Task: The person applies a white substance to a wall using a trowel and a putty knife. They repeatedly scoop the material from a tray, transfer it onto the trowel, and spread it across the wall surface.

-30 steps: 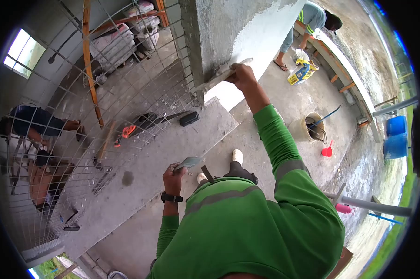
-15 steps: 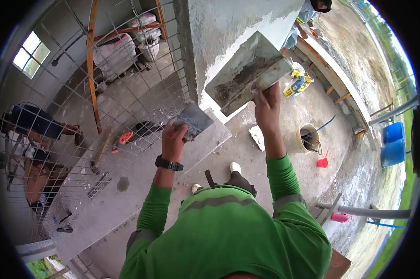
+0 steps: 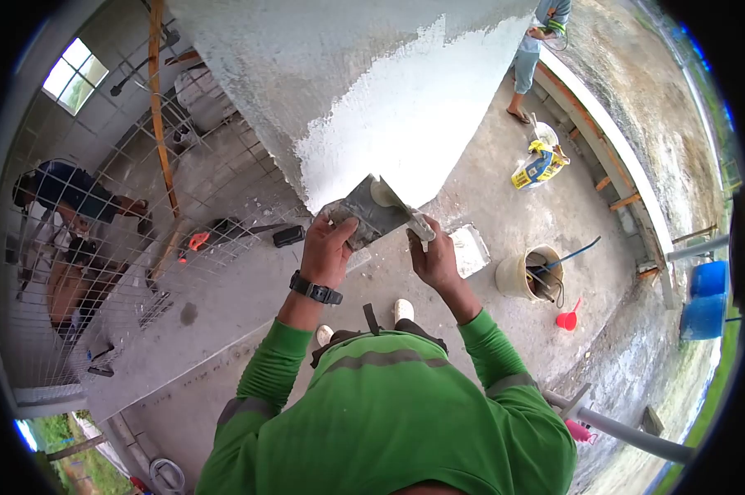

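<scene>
The left hand (image 3: 327, 249) pinches a grey-smeared flat blade (image 3: 367, 221) before the half-grey, half-white wall (image 3: 405, 107); the right hand's (image 3: 435, 257) fingers grasp a trowel (image 3: 396, 200), angled close beside it. Wire mesh (image 3: 113, 247) stands left, a bucket (image 3: 514, 279) right on concrete floor (image 3: 438, 363).
</scene>
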Demonstrator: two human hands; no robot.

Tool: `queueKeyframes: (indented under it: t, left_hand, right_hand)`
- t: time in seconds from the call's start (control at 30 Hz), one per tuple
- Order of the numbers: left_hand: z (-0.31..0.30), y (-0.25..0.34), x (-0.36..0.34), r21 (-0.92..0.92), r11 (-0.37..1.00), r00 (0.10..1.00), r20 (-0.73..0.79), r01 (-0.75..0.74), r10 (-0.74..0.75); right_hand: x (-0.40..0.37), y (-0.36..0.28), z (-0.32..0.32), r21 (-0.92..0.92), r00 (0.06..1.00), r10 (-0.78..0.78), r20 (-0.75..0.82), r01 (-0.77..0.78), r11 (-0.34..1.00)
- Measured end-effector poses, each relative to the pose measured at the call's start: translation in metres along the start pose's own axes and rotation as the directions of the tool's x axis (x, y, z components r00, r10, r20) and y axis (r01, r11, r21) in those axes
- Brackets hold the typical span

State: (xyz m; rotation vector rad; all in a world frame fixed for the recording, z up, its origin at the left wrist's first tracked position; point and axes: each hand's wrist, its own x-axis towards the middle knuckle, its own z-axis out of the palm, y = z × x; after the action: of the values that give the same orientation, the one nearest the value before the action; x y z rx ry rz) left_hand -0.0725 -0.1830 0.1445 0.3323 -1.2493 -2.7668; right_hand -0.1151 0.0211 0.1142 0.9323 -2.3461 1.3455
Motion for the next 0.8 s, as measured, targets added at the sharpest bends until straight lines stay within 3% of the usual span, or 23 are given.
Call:
queueKeyframes:
  t: [0.03, 0.1, 0.13, 0.17, 0.23, 0.27, 0.3, 0.37, 0.4, 0.43, 0.5, 0.57, 0.63, 0.7, 0.77, 0.8]
  left_hand:
    - [0.009, -0.006, 0.001, -0.012, 1.000, 0.999, -0.033, 0.003, -0.003]
    - [0.027, -0.012, 0.004, 0.016, 0.999, 0.999, -0.025, -0.036, 0.036]
    - [0.033, -0.014, 0.007, 0.041, 0.996, 0.997, -0.004, -0.079, 0.080]
    - [0.034, -0.017, 0.013, 0.046, 0.995, 0.996, -0.015, -0.083, 0.084]
    - [0.028, -0.022, 0.020, 0.464, 0.776, 0.903, 0.167, -0.427, 0.397]
    - [0.032, -0.018, 0.016, 0.574, 0.706, 0.901, 0.156, -0.415, 0.404]
    - [0.032, -0.014, 0.016, 0.583, 0.703, 0.904, 0.148, -0.408, 0.401]
    - [0.028, -0.006, 0.018, 0.761, 0.217, 0.761, 0.491, -0.612, 0.424]
    - [0.026, -0.003, 0.019, 0.746, 0.172, 0.738, 0.545, -0.644, 0.399]
    - [0.022, 0.001, 0.020, 0.746, 0.168, 0.738, 0.549, -0.644, 0.392]
    - [0.007, 0.012, 0.019, 0.650, -0.091, 0.608, 0.744, -0.754, 0.278]
    - [-0.010, 0.022, 0.015, 0.653, -0.101, 0.607, 0.743, -0.751, 0.282]
    - [-0.029, 0.037, 0.007, 0.626, -0.224, 0.565, 0.775, -0.747, 0.282]
    - [-0.049, 0.046, -0.005, 0.640, -0.247, 0.576, 0.766, -0.728, 0.286]
    - [-0.086, 0.053, -0.018, 0.743, -0.289, 0.689, 0.669, -0.604, 0.280]
    - [-0.108, 0.052, -0.027, 0.741, -0.288, 0.686, 0.671, -0.607, 0.281]
  right_hand:
    - [-0.009, 0.019, 0.000, 0.010, 1.000, 0.009, 0.006, -0.009, 1.000]
    - [-0.026, 0.054, 0.001, -0.081, 0.925, 0.342, 0.163, -0.333, 0.939]
    - [-0.031, 0.065, 0.002, -0.064, 0.881, 0.442, 0.169, -0.438, 0.897]
    - [-0.033, 0.076, -0.001, -0.056, 0.881, 0.439, 0.179, -0.436, 0.898]
    - [-0.034, 0.091, -0.003, 0.440, 0.874, 0.485, 0.024, -0.445, 0.780]
    - [-0.028, 0.080, -0.014, 0.644, 0.714, 0.674, 0.191, -0.609, 0.463]
    - [-0.020, 0.068, -0.025, 0.647, 0.710, 0.675, 0.201, -0.614, 0.453]
    - [-0.003, 0.047, -0.038, 0.777, 0.532, 0.656, 0.535, -0.615, -0.135]
    - [-0.006, 0.053, -0.029, 0.794, 0.593, 0.572, 0.567, -0.579, -0.187]
    - [-0.003, 0.050, -0.026, 0.797, 0.594, 0.572, 0.566, -0.573, -0.193]
    - [0.003, 0.036, -0.024, 0.757, 0.569, 0.503, 0.650, -0.536, -0.372]
    - [0.006, 0.019, -0.022, 0.778, 0.581, 0.519, 0.627, -0.505, -0.374]
    - [0.003, 0.007, -0.016, 0.778, 0.585, 0.515, 0.627, -0.503, -0.376]
    - [0.000, -0.004, -0.008, 0.793, 0.615, 0.501, 0.609, -0.492, -0.359]
    - [0.002, -0.012, 0.010, 0.815, 0.654, 0.486, 0.580, -0.474, -0.334]
    - [0.002, -0.012, 0.022, 0.840, 0.664, 0.517, 0.540, -0.465, -0.281]
